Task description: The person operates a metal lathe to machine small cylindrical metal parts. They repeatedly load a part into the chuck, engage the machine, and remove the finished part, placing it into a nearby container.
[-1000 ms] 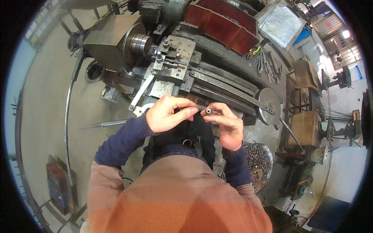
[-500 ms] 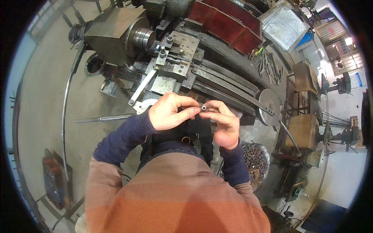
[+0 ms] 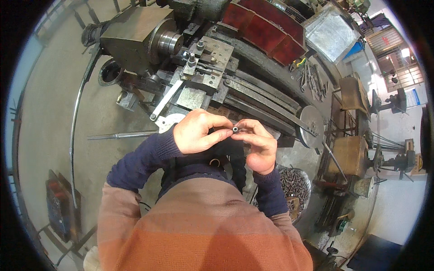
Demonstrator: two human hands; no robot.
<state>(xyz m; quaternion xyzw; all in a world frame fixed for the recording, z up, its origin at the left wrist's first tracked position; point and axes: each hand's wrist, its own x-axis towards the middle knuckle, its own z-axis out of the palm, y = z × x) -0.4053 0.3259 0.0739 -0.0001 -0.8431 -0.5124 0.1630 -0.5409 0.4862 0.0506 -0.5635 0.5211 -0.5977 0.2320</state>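
Observation:
A small round metal sleeve (image 3: pixel 235 129) with a hole through its end is pinched between my two hands in front of my body. My left hand (image 3: pixel 199 131) closes thumb and fingertips on its left side. From the other side, my right hand (image 3: pixel 258 142) grips it with thumb and index finger, the other fingers curled. Much of the sleeve is hidden by the fingertips. Just beyond the hands stands a lathe, with a round steel chuck (image 3: pixel 170 43) at its left, a tool post (image 3: pixel 191 63) and a long lever handle (image 3: pixel 167 99).
A tub of many small metal pieces (image 3: pixel 296 183) stands right of my right forearm. Red metal trays (image 3: pixel 264 29) and several wrenches (image 3: pixel 312 79) lie behind the lathe bed (image 3: pixel 266 101). A metal rod (image 3: pixel 122 135) sticks out left. More machines (image 3: pixel 348 156) line the right side.
The sleeve has tilted slightly so its holed end shows more plainly toward me. Both hands keep their pinch, with the right hand shifted a little left. The whole view has shifted slightly.

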